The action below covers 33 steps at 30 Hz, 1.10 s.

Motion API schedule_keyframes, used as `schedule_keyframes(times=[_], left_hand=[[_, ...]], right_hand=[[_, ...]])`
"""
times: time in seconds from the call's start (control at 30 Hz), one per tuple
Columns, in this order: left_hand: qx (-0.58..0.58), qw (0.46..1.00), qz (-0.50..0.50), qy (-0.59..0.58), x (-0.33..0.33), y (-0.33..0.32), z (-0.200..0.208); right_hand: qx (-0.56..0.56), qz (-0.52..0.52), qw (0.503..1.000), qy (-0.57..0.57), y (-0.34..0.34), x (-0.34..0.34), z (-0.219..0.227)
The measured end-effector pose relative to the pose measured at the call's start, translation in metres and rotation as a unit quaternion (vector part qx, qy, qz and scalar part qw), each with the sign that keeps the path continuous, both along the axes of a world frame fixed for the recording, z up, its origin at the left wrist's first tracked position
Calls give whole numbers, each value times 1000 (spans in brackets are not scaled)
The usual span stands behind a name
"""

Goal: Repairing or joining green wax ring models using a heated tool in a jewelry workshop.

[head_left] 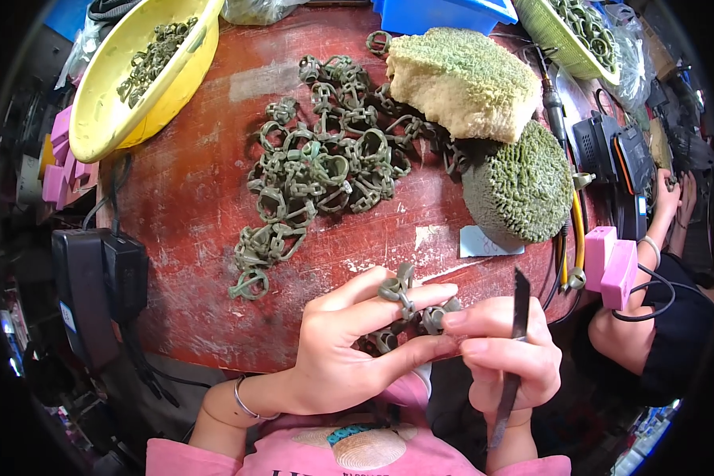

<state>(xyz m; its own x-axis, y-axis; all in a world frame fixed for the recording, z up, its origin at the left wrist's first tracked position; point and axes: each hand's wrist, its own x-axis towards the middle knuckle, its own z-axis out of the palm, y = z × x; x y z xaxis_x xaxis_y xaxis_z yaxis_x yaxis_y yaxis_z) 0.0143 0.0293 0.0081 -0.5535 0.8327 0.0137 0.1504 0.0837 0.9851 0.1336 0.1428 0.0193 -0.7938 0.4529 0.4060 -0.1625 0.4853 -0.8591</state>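
Observation:
My left hand [357, 329] is closed around a few dull green ring pieces [404, 292] joined by small links; one ring stands up over its fingers. A thin dark flat blade with a slanted tip [520, 305] crosses my right hand [508, 349], gripped upright between the fingers. That hand's thumb and fingertip also touch a green piece [434, 319] beside my left thumb. Part of the held pieces is hidden by the fingers. Beyond my hands lies a tangled heap of similar green linked rings [325, 166] on the red worn tabletop [214, 317].
A yellow basin [95, 119] with small dark pieces stands far left. A rough foam-like block [460, 87] and a green textured round block [523, 186] lie right, near a yellow-black cable [577, 238]. A green basket [567, 47] stands far right. A co-worker's arm [627, 341] shows at right.

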Motion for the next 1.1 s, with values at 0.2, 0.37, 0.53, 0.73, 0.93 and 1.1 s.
schedule_keyframes(times=[0.2,0.37,0.53,0.73,0.93,1.1], left_hand=[[8,997,-61,-40,-7,-1,0],[4,996,-73,-60,-7,-2,0],[17,994,-93,-60,-8,0,1],[51,996,-66,-41,-4,-1,-8],[53,994,-73,-61,-3,-1,-8],[64,991,-79,-86,-1,-1,-11]], right_hand=[[85,36,996,-14,5,-5,-2],[104,14,994,-8,0,-9,-4],[105,-38,994,-12,-7,-8,2],[111,-71,990,-55,-14,-7,2],[94,-64,990,-84,-13,-4,9],[36,-70,992,-102,-16,2,8]])
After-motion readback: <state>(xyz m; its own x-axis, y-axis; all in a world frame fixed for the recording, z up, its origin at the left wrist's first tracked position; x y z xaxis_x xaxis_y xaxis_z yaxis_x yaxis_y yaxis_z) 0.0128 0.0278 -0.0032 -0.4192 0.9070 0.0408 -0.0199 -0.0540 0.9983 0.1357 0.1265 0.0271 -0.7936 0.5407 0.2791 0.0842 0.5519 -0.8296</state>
